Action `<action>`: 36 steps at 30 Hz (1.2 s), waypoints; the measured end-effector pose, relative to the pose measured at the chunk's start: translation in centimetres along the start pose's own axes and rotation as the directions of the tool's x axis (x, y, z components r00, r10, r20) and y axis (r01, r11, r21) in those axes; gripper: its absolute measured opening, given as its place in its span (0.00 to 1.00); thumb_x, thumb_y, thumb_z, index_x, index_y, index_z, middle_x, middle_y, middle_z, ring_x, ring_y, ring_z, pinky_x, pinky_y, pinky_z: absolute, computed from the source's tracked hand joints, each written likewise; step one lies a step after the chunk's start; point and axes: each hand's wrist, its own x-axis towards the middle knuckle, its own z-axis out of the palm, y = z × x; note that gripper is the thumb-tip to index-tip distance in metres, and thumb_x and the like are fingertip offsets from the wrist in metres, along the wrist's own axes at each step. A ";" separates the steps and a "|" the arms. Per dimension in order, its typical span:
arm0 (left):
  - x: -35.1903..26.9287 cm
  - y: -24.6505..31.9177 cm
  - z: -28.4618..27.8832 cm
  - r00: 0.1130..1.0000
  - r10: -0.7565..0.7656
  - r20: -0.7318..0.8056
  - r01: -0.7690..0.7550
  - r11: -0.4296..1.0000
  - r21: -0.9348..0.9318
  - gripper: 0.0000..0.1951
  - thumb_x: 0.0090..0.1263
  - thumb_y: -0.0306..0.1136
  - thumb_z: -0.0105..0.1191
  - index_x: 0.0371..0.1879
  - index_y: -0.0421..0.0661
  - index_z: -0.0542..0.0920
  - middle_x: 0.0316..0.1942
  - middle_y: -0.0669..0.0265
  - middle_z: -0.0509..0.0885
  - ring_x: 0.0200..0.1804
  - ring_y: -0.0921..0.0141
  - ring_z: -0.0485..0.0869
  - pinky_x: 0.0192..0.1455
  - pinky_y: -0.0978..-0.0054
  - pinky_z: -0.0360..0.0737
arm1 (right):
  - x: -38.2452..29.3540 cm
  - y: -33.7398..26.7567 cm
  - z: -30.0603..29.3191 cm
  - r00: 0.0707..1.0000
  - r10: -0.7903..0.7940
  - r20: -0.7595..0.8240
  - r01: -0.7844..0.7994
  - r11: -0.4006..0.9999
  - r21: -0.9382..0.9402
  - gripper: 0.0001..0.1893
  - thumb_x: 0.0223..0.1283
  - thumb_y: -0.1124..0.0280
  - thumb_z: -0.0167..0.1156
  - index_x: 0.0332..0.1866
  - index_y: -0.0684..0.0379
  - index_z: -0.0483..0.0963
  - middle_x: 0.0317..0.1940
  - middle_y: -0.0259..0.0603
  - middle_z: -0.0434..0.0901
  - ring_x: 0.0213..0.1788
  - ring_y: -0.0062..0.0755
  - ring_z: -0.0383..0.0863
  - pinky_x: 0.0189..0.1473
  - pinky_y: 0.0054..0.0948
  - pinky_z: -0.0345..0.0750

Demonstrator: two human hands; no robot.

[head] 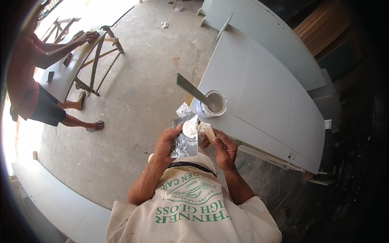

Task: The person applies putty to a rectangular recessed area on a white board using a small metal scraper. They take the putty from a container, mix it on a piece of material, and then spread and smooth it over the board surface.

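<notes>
My left hand (166, 142) grips a flat rectangular plate (184, 145) smeared with paste. A mound of white putty (190, 127) lies on its upper part. In my right hand (224, 146) is the wooden handle of a small putty knife (208, 132), its end against the putty's right edge. Just beyond both hands, an open round can (208, 110) of greyish paste stands on the corner of a pale grey panel (261, 100). A long dark flat stick (193, 90) leans out of the can to the upper left. A white-smeared sheet (184, 110) shows behind the plate.
At the left, another person (25, 70) in sandals rests both hands on a panel (56, 77) on wooden trestles (98, 60). More pale panels lie at the lower left (60, 200) and upper right (261, 30). Scraps (164, 25) dot the concrete floor (133, 76).
</notes>
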 end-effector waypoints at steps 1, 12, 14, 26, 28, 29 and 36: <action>0.0 -0.2 0.2 1.000 -0.021 0.022 0.021 1.000 0.007 0.13 0.75 0.32 0.56 0.48 0.33 0.82 0.40 0.56 0.90 0.36 0.67 0.91 0.42 0.68 0.91 | -0.1 0.4 0.6 0.999 0.054 -0.004 -0.054 0.997 0.054 0.17 0.76 0.71 0.55 0.63 0.66 0.76 0.42 0.43 0.86 0.37 0.25 0.83 0.38 0.26 0.80; 0.4 0.2 -2.0 0.993 0.120 0.000 -0.119 0.986 0.115 0.11 0.76 0.32 0.55 0.47 0.36 0.83 0.40 0.58 0.90 0.35 0.71 0.90 0.40 0.72 0.90 | -2.6 7.9 -7.6 0.988 0.005 -0.155 -0.101 0.775 -0.624 0.11 0.74 0.72 0.56 0.50 0.67 0.80 0.34 0.44 0.85 0.27 0.27 0.82 0.31 0.25 0.77; 0.4 0.2 -3.0 0.994 0.107 0.014 -0.108 0.983 0.150 0.12 0.75 0.31 0.56 0.50 0.36 0.82 0.42 0.59 0.89 0.36 0.72 0.90 0.41 0.73 0.89 | -3.1 12.1 -12.2 0.976 -0.058 -0.210 -0.117 0.672 -0.731 0.11 0.72 0.71 0.57 0.51 0.67 0.80 0.35 0.45 0.85 0.29 0.34 0.83 0.36 0.30 0.79; 2.7 -3.0 2.1 0.987 -0.163 -0.004 0.153 0.919 0.364 0.21 0.74 0.30 0.60 0.62 0.36 0.77 0.45 0.59 0.88 0.38 0.73 0.89 0.42 0.75 0.87 | -0.5 6.7 -8.5 0.926 0.283 -0.250 -0.260 0.958 0.123 0.15 0.73 0.70 0.56 0.57 0.68 0.78 0.59 0.46 0.80 0.61 0.34 0.78 0.63 0.34 0.75; 4.0 -4.1 0.7 0.970 -0.242 -0.012 0.227 0.890 0.395 0.17 0.74 0.31 0.59 0.58 0.35 0.79 0.41 0.61 0.89 0.34 0.74 0.88 0.37 0.76 0.87 | -0.5 5.4 -6.6 0.927 0.339 -0.161 -0.218 0.835 0.505 0.18 0.73 0.71 0.57 0.62 0.71 0.75 0.63 0.45 0.77 0.62 0.29 0.78 0.64 0.30 0.75; 4.5 -4.6 0.0 0.960 -0.280 -0.017 0.262 0.875 0.408 0.16 0.74 0.31 0.59 0.55 0.35 0.80 0.39 0.61 0.89 0.32 0.74 0.88 0.34 0.77 0.87 | -0.8 5.9 -7.1 0.933 0.329 -0.147 -0.209 0.827 0.522 0.18 0.73 0.72 0.57 0.62 0.71 0.75 0.64 0.45 0.77 0.62 0.30 0.78 0.66 0.31 0.74; 6.6 -6.3 1.6 0.943 -0.334 -0.003 0.304 0.854 0.423 0.13 0.74 0.29 0.58 0.52 0.33 0.82 0.46 0.56 0.88 0.38 0.72 0.89 0.41 0.74 0.88 | 1.4 6.7 -11.3 0.882 0.310 -0.354 -0.206 0.931 0.303 0.13 0.71 0.78 0.57 0.57 0.71 0.76 0.47 0.45 0.86 0.46 0.28 0.86 0.52 0.30 0.83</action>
